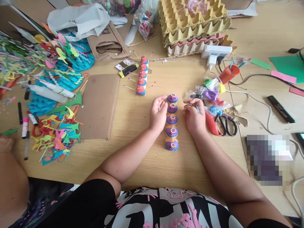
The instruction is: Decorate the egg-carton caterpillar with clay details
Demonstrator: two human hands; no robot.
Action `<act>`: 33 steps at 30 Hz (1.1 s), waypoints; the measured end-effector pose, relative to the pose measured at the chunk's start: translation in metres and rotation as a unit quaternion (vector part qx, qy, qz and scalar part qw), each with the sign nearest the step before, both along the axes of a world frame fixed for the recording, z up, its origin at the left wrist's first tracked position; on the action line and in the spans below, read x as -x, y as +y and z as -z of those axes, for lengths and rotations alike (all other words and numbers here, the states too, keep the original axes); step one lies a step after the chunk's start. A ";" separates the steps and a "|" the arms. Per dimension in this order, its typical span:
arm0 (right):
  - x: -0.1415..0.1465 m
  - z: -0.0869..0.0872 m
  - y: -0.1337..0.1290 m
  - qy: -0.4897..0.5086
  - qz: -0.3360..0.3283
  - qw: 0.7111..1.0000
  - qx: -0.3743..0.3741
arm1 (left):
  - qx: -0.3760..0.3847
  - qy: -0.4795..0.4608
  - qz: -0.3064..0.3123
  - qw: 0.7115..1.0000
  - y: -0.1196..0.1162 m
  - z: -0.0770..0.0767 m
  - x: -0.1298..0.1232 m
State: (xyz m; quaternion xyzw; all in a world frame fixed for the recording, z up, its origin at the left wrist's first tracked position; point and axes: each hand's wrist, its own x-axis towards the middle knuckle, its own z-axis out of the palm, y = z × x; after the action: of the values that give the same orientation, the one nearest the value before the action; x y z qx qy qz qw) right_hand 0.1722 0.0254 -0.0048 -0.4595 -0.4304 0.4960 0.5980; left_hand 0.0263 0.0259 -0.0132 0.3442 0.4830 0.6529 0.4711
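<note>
A strip of egg carton cups [172,120] stands lengthwise before me, covered in purple and blue, each cup with a small face and a yellow ring on top. Along its left side is my left hand [158,112], fingers loosely bent and apart, close to the upper cups; whether they touch cannot be made out. On the other side, my right hand [195,115] is closed in a pinch around a thin blue stick [197,109]. Farther back stands a similar red and blue strip [142,76] with thin purple-tipped sticks poking out.
Bags of coloured clay [211,93], scissors [225,125] and an orange cup [229,74] lie to the right. Stacked egg trays [193,25] and a power strip [218,50] are behind. Leftward are cardboard [99,106], paper scraps [59,136], glue bottles [47,92] and another person's arm [13,177].
</note>
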 end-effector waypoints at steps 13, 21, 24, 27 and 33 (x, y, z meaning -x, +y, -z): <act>-0.001 -0.001 0.007 0.254 -0.028 0.964 0.073 | -0.035 0.043 -0.013 0.998 0.001 0.009 0.003; -0.001 0.004 0.007 0.209 -0.036 0.977 0.032 | -0.030 0.036 -0.016 0.999 0.001 0.009 0.002; 0.001 0.002 0.005 0.176 -0.037 0.983 0.024 | -0.030 0.022 -0.021 0.999 0.001 0.009 0.001; 0.002 0.001 0.003 0.141 -0.025 0.989 0.025 | -0.029 0.020 -0.018 0.999 0.001 0.008 0.000; 0.005 -0.001 0.000 0.052 0.001 0.999 0.008 | -0.025 0.021 0.000 0.999 -0.002 0.008 -0.002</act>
State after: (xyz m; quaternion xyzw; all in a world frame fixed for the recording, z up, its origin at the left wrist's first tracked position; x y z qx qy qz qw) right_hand 0.1673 0.0250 -0.0041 -0.4382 -0.3941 0.5222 0.6164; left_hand 0.0279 0.0237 -0.0207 0.3694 0.4759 0.6576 0.4523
